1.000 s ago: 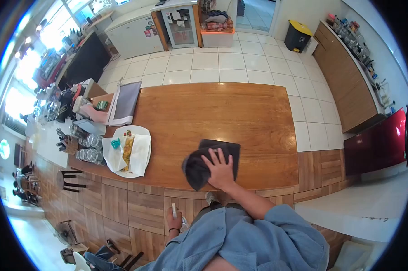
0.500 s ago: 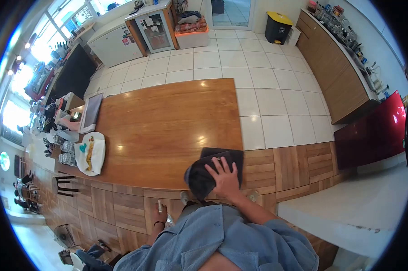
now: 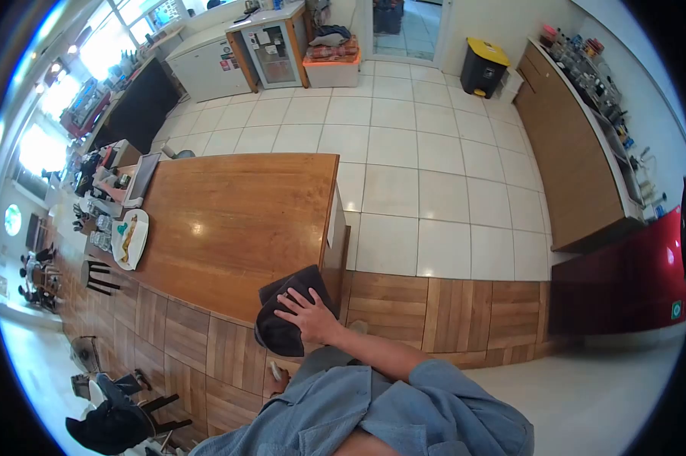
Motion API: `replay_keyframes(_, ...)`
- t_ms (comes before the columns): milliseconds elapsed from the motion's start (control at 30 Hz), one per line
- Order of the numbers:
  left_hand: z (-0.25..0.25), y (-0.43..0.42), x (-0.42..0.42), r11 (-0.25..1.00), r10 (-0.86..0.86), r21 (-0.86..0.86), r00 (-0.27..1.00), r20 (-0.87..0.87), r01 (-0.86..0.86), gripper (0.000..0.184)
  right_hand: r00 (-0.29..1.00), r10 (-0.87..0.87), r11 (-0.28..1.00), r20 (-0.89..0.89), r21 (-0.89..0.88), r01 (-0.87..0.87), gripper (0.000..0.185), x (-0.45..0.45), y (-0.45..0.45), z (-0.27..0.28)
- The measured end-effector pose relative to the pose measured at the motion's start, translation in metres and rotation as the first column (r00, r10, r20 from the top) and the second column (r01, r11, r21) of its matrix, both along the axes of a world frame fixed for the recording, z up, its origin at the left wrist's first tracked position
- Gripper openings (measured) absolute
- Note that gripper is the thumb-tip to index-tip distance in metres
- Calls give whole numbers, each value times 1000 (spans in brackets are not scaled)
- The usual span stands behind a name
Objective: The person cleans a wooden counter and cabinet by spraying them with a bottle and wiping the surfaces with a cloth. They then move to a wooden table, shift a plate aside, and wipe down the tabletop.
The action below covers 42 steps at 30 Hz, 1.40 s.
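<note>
A dark grey cloth lies folded over the near right corner of the wooden table, part of it hanging past the edge. On top of it rests my right hand, fingers spread and pressing flat. My left hand is low beside my leg, below the table's near edge. Its fingers are curled round a white-topped bottle; only the white top shows, and my sleeve and body hide much of the hand.
A white plate with food stands at the table's left end, beside glasses and a grey-lined tray. A dark stool is left of the table. At right are a counter and a glossy red cabinet.
The view has shifted right, so the table sits farther left. My right hand and the cloth remain together at the table's corner. My left hand is now more hidden beside my body.
</note>
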State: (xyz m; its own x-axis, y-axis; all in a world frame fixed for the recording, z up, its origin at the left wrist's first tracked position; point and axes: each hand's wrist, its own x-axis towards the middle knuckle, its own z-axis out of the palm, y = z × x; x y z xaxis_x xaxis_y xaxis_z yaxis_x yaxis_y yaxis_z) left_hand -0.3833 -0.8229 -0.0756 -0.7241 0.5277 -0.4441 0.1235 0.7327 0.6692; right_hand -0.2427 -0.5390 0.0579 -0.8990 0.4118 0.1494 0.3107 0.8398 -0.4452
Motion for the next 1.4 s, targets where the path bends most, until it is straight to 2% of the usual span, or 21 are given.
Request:
replay_keyframes(100, -63, -26, 16, 996, -32, -85, 997, -66, 27, 34, 996, 85, 989, -38, -117, -89, 76, 6, 29, 15)
replay_keyframes(200, -61, 6, 57, 990, 93, -103, 996, -7, -93, 34, 991, 130, 987, 32, -98, -126, 79, 9, 69, 24)
replay_keyframes(333, -60, 62, 104, 967, 226, -133, 973, 56, -217, 33, 989, 145, 988, 10, -53, -144, 83, 7, 138, 13)
replay_keyframes(467, -57, 144, 124, 947, 301, -142, 951, 68, -290, 32, 986, 163, 986, -10, -42, -164, 87, -5, 225, 12)
replay_keyframes(633, -35, 245, 125, 932, 362, -61, 929, 79, -358, 31, 981, 192, 981, -19, -23, -192, 87, -16, 309, 10)
replay_keyframes(767, -16, 315, 115, 924, 383, -24, 920, 77, -383, 31, 964, 264, 964, -24, -21, -264, 81, -27, 356, 12)
replay_keyframes(867, -13, 365, 111, 911, 413, -20, 909, 63, -412, 30, 949, 280, 955, -144, -60, -291, 74, -39, 392, 8)
replay_keyframes(967, -18, 416, 117, 886, 463, -38, 885, 47, -462, 29, 937, 322, 946, -138, 75, -314, 64, -55, 442, -1)
replay_keyframes(1067, -29, 476, 136, 844, 535, -60, 844, 41, -533, 29, 943, 323, 946, -83, 14, -323, 57, -67, 519, -7)
replay_keyframes(1100, -32, 500, 145, 827, 562, -67, 826, 43, -559, 29, 965, 258, 925, -40, -279, -259, 50, -70, 552, -12)
replay_keyframes(1133, -34, 525, 154, 806, 592, -71, 805, 46, -588, 29, 978, 208, 826, 27, -540, -160, 44, -75, 590, -21)
replay_keyframes(1167, -33, 551, 163, 784, 620, -75, 783, 51, -616, 28, 986, 166, 664, 33, -742, -87, 38, -80, 631, -27)
replay_keyframes(1200, -32, 574, 173, 763, 645, -79, 762, 57, -641, 28, 991, 122, 449, 60, -894, -1, 33, -81, 671, -39)
replay_keyframes(1233, -32, 598, 181, 741, 672, -74, 738, 61, -668, 28, 985, 66, 281, 161, -950, 137, 29, -81, 710, -67)
replay_keyframes(1267, -23, 628, 184, 726, 688, -70, 723, 67, -684, 28, 985, 45, 88, 165, -983, 161, 31, -82, 747, -72)
replay_keyframes(1300, -19, 656, 188, 705, 709, -59, 701, 76, -707, 28, 957, 32, -140, 290, -946, 291, 35, -91, 781, -39)
replay_keyframes(1333, -13, 681, 188, 687, 727, -53, 682, 78, -725, 28, 955, 38, -299, 295, -908, 292, 38, -101, 813, -30)
replay_keyframes(1367, -8, 703, 189, 666, 746, -46, 661, 84, -745, 27, 950, 48, -451, 309, -842, 297, 41, -110, 840, -25)
replay_keyframes(1400, -1, 726, 186, 645, 763, -39, 640, 83, -763, 27, 960, 49, -492, 277, -830, 265, 43, -125, 864, -24)
